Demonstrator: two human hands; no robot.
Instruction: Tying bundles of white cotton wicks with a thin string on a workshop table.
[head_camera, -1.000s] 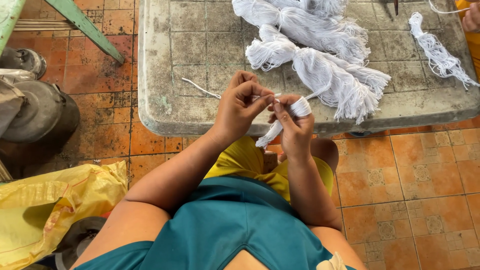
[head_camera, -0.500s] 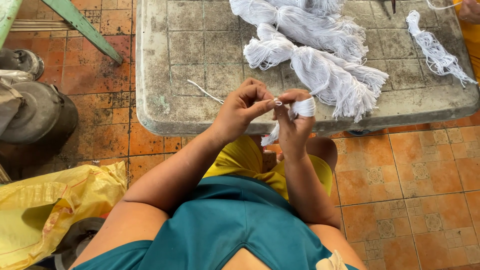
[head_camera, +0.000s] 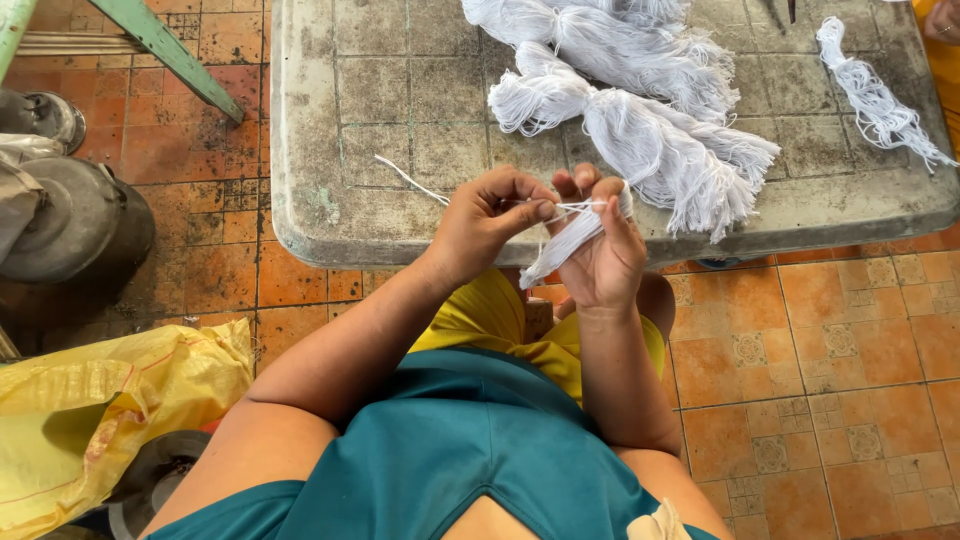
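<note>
I see my left hand (head_camera: 485, 222) pinched shut on a thin white string (head_camera: 572, 207) just over the near edge of the grey table (head_camera: 330, 215), while my right hand (head_camera: 605, 250) is curled closed around a small bundle of white threads (head_camera: 560, 243), whose loose end hangs down past that edge. The string runs taut from my left fingertips (head_camera: 540, 210) across to the bundle. Farther in on the table lie two big tied white thread bundles (head_camera: 640, 140), with a thinner white skein (head_camera: 875, 100) near the far right corner and a yellow sack (head_camera: 110, 410) on the orange tile floor (head_camera: 850, 350).
</note>
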